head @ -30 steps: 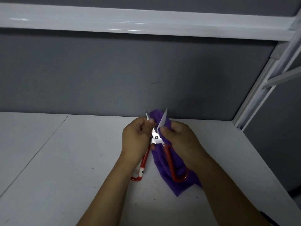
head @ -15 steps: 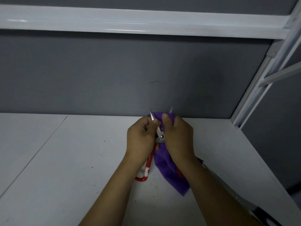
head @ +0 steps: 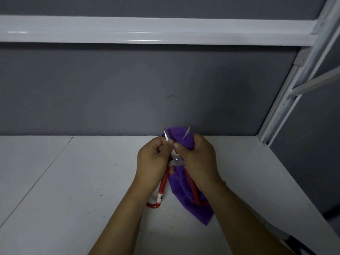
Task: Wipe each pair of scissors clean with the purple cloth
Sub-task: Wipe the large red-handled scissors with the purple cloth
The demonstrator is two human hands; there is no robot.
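- One grey back panel (head: pixel 110 89) closes the far edge, just behind the blade tips.
- One white tabletop (head: pixel 73 181) stretches wide to the left of the hands; one white upright post (head: pixel 287 100) bounds its right.
- One purple cloth (head: pixel 181 192) hangs from the right hand (head: pixel 198 161), whose curled fingers pinch it around one blade.
- The left hand (head: pixel 152 162) grips the other blade of the single pair of red-handled scissors (head: pixel 177 160), which are spread open.
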